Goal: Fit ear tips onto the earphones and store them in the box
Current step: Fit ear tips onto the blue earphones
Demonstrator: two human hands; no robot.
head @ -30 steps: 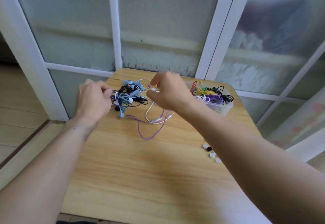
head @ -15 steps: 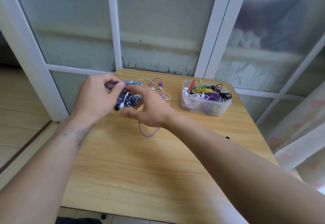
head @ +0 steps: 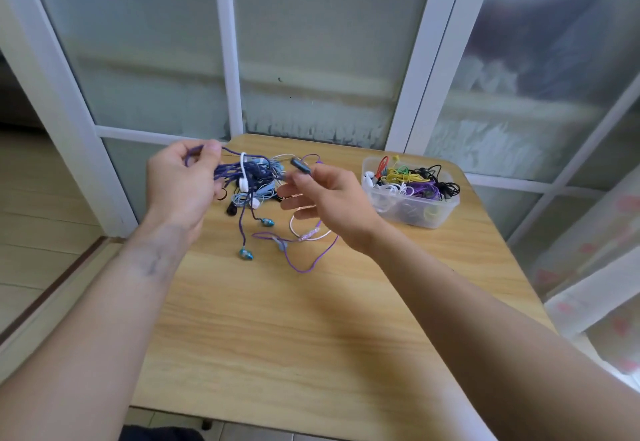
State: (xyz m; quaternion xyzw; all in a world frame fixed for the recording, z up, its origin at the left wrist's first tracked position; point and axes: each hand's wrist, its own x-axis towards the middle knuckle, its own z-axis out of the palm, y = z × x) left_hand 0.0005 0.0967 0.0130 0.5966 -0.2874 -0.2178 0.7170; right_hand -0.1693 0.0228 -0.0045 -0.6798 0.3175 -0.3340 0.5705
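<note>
Left hand (head: 180, 187) fingers curled, pinching dark purple braided earphone cord (head: 228, 172) above table. Right hand (head: 325, 198) pinches small grey inline remote (head: 300, 165) on same cord (other fingers loosely spread). Two teal earbuds (head: 246, 254) dangle below. Tangled pile of blue, white, black earphones (head: 256, 184) between hands on light wooden table (head: 311, 336). Clear plastic box (head: 412, 210), full of coloured earphones, right of pile.
</note>
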